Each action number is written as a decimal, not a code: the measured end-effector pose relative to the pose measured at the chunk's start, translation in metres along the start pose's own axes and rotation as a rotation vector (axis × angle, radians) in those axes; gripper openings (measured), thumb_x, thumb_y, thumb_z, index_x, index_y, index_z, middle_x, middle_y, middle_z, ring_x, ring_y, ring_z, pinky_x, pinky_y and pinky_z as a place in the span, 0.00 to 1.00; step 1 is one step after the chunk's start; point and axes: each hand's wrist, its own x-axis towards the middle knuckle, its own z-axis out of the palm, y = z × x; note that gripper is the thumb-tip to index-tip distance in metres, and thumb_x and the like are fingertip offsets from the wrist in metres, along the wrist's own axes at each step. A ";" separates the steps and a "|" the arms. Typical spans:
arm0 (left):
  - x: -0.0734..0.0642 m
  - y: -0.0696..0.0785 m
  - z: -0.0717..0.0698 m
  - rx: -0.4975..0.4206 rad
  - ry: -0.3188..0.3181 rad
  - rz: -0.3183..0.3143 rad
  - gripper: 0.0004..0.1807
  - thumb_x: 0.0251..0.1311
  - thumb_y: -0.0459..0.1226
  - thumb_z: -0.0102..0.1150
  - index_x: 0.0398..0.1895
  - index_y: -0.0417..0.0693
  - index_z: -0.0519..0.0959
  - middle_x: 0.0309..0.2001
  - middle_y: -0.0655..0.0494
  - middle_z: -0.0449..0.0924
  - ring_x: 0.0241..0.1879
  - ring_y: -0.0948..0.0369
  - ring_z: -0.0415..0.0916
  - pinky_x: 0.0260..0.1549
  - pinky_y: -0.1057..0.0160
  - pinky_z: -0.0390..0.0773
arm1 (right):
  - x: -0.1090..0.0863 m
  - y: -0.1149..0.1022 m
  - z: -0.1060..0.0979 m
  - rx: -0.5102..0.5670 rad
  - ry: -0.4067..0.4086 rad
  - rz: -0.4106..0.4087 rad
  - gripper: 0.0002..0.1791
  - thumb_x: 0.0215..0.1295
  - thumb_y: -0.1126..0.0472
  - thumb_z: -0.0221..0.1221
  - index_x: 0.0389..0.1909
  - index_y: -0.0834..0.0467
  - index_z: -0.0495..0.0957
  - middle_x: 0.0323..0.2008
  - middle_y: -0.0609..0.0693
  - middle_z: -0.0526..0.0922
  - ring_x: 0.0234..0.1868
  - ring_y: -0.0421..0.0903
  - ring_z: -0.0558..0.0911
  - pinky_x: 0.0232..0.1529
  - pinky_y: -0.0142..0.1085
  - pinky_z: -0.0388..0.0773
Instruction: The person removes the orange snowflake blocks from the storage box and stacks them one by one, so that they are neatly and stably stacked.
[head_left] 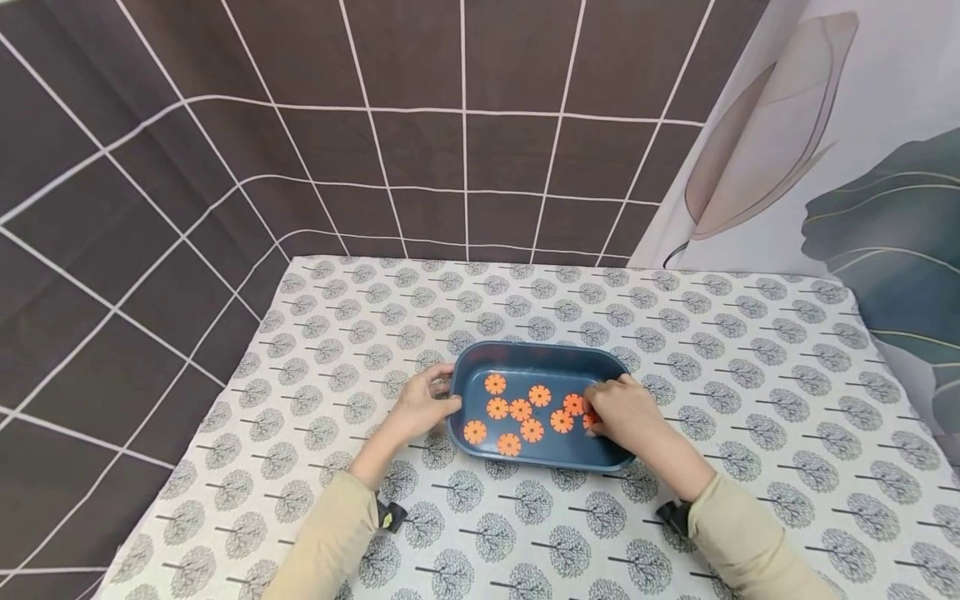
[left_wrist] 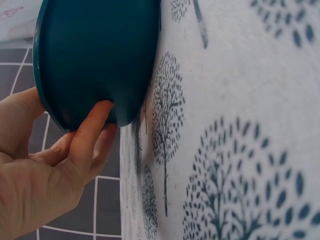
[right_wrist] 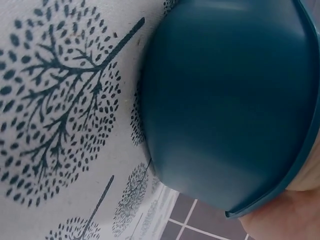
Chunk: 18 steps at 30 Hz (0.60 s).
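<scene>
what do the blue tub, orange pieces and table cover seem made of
The blue tub looks like smooth, satiny plastic: soft highlights, thin moulded rim. The orange pieces seem matte plastic, evenly coloured with neat notches, though foam is possible. The table cover looks like matte printed fabric, faintly textured, no shine.

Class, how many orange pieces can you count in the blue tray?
10 orange pieces: seven lie across the left and middle of the blue tray, three toward its right end; the right hand partly covers one and may hide more.
</scene>
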 end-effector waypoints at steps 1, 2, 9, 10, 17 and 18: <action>0.000 0.000 0.000 0.003 0.001 0.001 0.30 0.51 0.28 0.59 0.60 0.48 0.69 0.57 0.42 0.72 0.58 0.47 0.70 0.43 0.59 0.81 | 0.000 0.000 0.000 -0.001 -0.002 -0.003 0.18 0.37 0.48 0.72 0.23 0.52 0.75 0.21 0.41 0.75 0.25 0.41 0.72 0.31 0.33 0.62; 0.000 0.000 0.000 0.006 0.003 0.002 0.30 0.50 0.28 0.59 0.60 0.48 0.69 0.58 0.43 0.72 0.58 0.48 0.70 0.44 0.59 0.81 | 0.000 0.000 -0.001 -0.005 -0.004 -0.006 0.18 0.37 0.48 0.72 0.24 0.52 0.75 0.22 0.41 0.75 0.25 0.41 0.72 0.31 0.33 0.62; 0.002 -0.002 0.000 -0.003 0.005 0.008 0.30 0.49 0.28 0.60 0.60 0.48 0.70 0.60 0.47 0.70 0.59 0.49 0.69 0.44 0.60 0.81 | -0.002 -0.003 0.000 -0.043 -0.008 -0.047 0.18 0.42 0.50 0.71 0.27 0.56 0.75 0.24 0.45 0.75 0.25 0.41 0.72 0.29 0.34 0.64; 0.002 -0.002 0.000 -0.003 0.006 0.010 0.30 0.49 0.28 0.59 0.60 0.48 0.70 0.60 0.47 0.70 0.59 0.48 0.69 0.44 0.60 0.81 | -0.002 -0.003 0.000 -0.044 -0.010 -0.055 0.18 0.43 0.50 0.71 0.27 0.56 0.75 0.25 0.45 0.75 0.25 0.41 0.73 0.29 0.34 0.64; 0.001 -0.002 0.001 0.005 0.012 0.006 0.29 0.50 0.28 0.59 0.59 0.48 0.70 0.59 0.46 0.71 0.58 0.48 0.70 0.44 0.59 0.81 | -0.004 -0.004 -0.001 0.016 -0.006 -0.111 0.11 0.45 0.58 0.68 0.19 0.53 0.74 0.25 0.45 0.72 0.20 0.40 0.68 0.25 0.33 0.62; 0.001 -0.002 0.001 0.010 0.011 0.005 0.29 0.50 0.29 0.59 0.59 0.48 0.71 0.59 0.45 0.71 0.58 0.48 0.70 0.45 0.59 0.81 | -0.005 -0.004 -0.001 0.034 -0.007 -0.115 0.11 0.44 0.60 0.67 0.17 0.52 0.72 0.24 0.44 0.70 0.19 0.40 0.66 0.25 0.32 0.62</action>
